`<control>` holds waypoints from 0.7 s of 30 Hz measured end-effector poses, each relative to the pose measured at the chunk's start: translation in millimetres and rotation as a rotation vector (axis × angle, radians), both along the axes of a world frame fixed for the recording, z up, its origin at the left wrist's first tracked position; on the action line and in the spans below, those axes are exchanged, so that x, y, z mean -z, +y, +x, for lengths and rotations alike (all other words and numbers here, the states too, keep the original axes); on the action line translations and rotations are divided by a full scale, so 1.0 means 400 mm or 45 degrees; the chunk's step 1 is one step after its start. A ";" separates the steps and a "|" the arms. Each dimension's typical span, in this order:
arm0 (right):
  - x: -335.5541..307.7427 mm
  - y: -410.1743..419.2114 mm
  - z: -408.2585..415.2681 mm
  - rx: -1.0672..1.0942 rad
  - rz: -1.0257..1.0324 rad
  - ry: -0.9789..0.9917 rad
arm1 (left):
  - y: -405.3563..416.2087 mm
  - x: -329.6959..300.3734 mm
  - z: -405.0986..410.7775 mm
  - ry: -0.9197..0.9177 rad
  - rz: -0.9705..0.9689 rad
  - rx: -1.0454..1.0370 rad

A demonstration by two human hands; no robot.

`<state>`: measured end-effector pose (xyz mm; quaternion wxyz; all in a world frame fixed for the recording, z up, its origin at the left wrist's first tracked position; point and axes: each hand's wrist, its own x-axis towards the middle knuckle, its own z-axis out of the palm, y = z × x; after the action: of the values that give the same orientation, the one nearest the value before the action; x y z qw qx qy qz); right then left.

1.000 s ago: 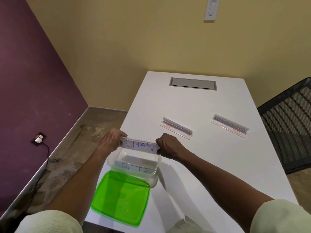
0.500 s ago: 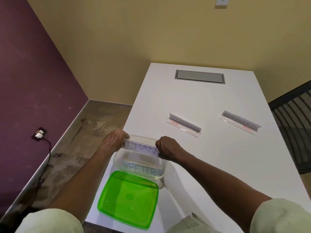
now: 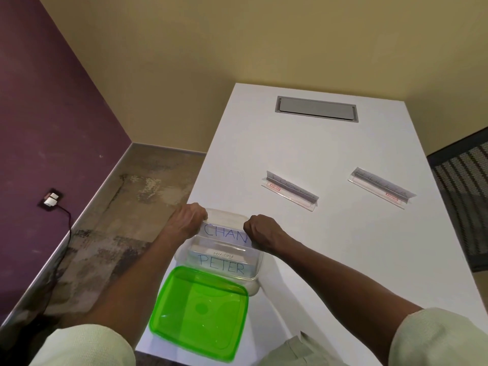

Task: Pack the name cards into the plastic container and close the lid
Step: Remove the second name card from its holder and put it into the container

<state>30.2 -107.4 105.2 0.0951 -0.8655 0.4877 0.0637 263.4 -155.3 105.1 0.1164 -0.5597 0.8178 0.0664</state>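
Note:
A clear plastic container (image 3: 257, 262) stands near the left front edge of the white table (image 3: 330, 260). Inside it sits a name card reading PETER (image 3: 223, 266), with another card behind it. My left hand (image 3: 186, 220) and my right hand (image 3: 262, 231) each grip one end of a name card reading CHAN (image 3: 224, 232), held over the container's far side. The green lid (image 3: 200, 313) lies just in front of the container, partly over the table's edge. Two more name cards lie further back: one at the middle (image 3: 290, 192) and one to the right (image 3: 381, 188).
A grey cable hatch (image 3: 317, 109) is set into the far end of the table. A black mesh chair (image 3: 464, 196) stands at the right. On the left the floor lies below the table edge, with a wall socket and cable (image 3: 51, 200) on the purple wall.
Both hands have lowered the CHAN card a little toward the container's far side. The camera has tilted and shifted left, so the table appears further right.

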 end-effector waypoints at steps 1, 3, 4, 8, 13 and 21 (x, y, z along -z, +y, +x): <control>0.003 -0.002 0.001 0.000 0.001 0.006 | -0.003 0.005 -0.001 -0.010 0.004 0.002; 0.008 -0.007 0.003 -0.001 0.008 0.005 | -0.009 0.018 -0.002 -0.007 0.012 -0.002; 0.012 -0.009 0.004 -0.001 0.015 0.002 | -0.011 0.026 -0.003 -0.014 0.017 -0.001; 0.030 -0.009 0.007 -0.020 0.023 0.014 | -0.012 0.053 -0.009 -0.062 0.060 0.018; 0.052 -0.010 0.015 -0.031 0.034 -0.013 | -0.006 0.077 -0.010 -0.076 0.051 0.020; 0.081 -0.026 0.034 -0.048 0.020 0.108 | 0.001 0.094 -0.014 -0.036 0.037 0.030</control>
<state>43.7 -117.9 72.7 0.0800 -0.8702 0.4745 0.1059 258.0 -154.9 67.6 0.1369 -0.5491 0.8216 0.0690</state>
